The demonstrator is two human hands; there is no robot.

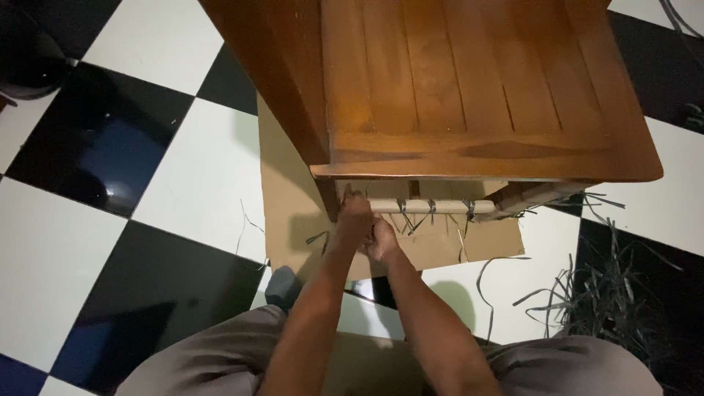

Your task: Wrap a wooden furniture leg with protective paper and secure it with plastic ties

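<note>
Hands close together at the near left corner of wooden furniture [469, 81], under its overhanging edge. Left hand [355, 220]: fingers curled tight round the left end of pale rod [433, 207], right where the rod meets the dark leg. Right hand [383, 240]: just beside and slightly nearer, touching the left one, fingers bent inward and closed; what they pinch, hidden behind the knuckles, cannot tell. Rod: horizontal, running right from the hands to a slanted wooden piece at the far right end, bound at several spots with grey strips [431, 210], loose ends dangling below. Cardboard sheet [282, 191]: flat on the floor beneath the furniture and the hands, reaching left and near. Checkered floor [125, 154]: black and white tiles all round. Pile of grey strips [594, 293]: on the right, near side, well apart from the hands, some strands trailing onto the cardboard. Forearms reaching up from the near edge, grey-brown trousers [198, 359] on both sides at the bottom.
</note>
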